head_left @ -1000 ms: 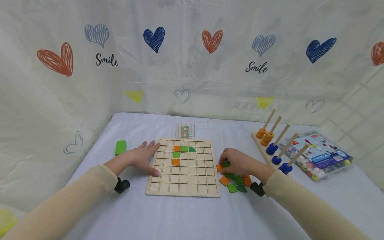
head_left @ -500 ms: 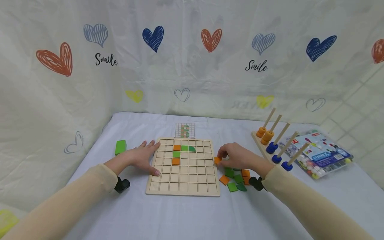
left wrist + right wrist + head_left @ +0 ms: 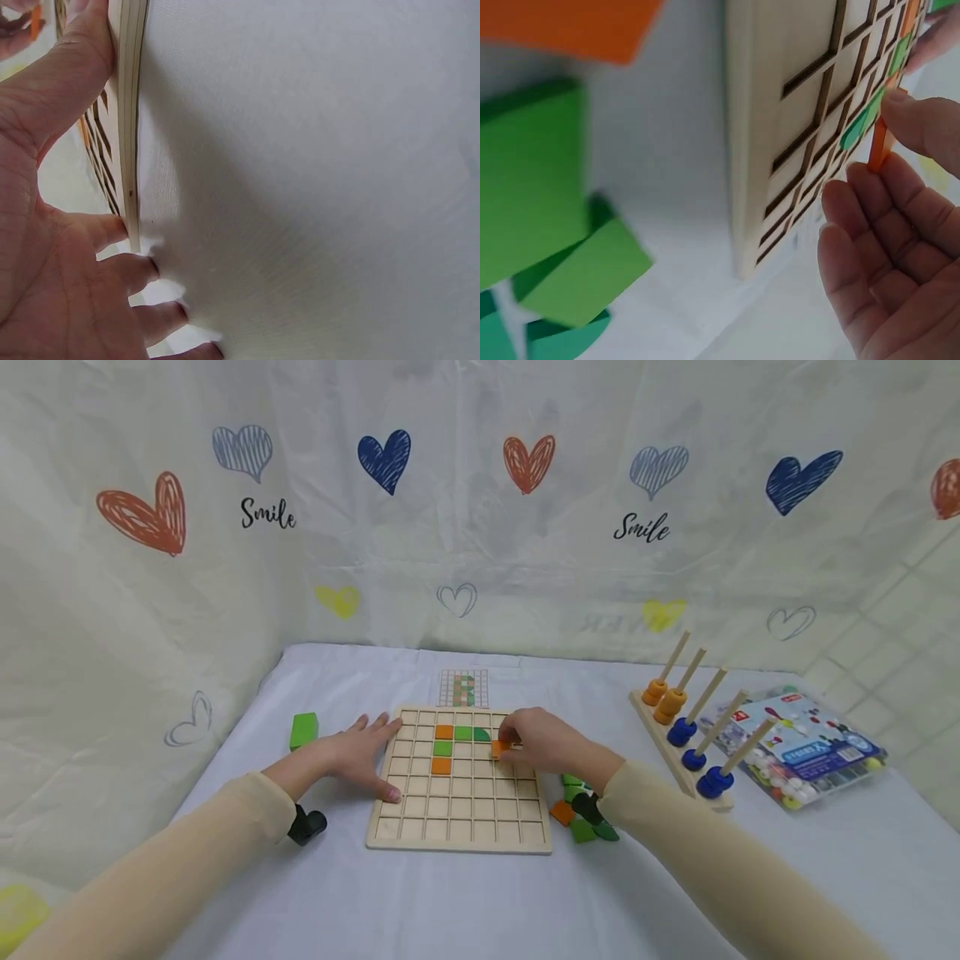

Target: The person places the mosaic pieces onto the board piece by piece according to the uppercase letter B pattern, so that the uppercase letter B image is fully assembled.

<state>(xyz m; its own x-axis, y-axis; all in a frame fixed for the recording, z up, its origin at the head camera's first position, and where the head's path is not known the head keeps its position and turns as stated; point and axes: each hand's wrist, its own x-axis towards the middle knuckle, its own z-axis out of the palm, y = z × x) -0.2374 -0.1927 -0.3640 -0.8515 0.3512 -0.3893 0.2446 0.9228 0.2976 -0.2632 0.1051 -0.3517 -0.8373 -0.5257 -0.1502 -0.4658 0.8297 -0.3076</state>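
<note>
A wooden grid board (image 3: 459,808) lies on the table. My left hand (image 3: 351,760) rests at its left edge with spread fingers; in the left wrist view the thumb (image 3: 71,64) lies on the rim. Between thumb and fingertips my right hand (image 3: 546,742) pinches an orange square tile (image 3: 880,145), held over the board's upper right part. Set in the board are two orange tiles (image 3: 441,766), two light green tiles (image 3: 443,748) and a dark green quarter-round tile (image 3: 482,735). Just behind the board lies a small printed pattern card (image 3: 463,688).
Loose green tiles (image 3: 529,184) and orange tiles (image 3: 562,812) lie right of the board, partly hidden by the right wrist. A green block (image 3: 303,730) stands at left. A peg rack with rings (image 3: 684,732) and a plastic box of beads (image 3: 802,743) stand at right.
My right hand has moved from the loose tiles up and left over the board, carrying an orange tile. My left hand has stayed at the board's left edge.
</note>
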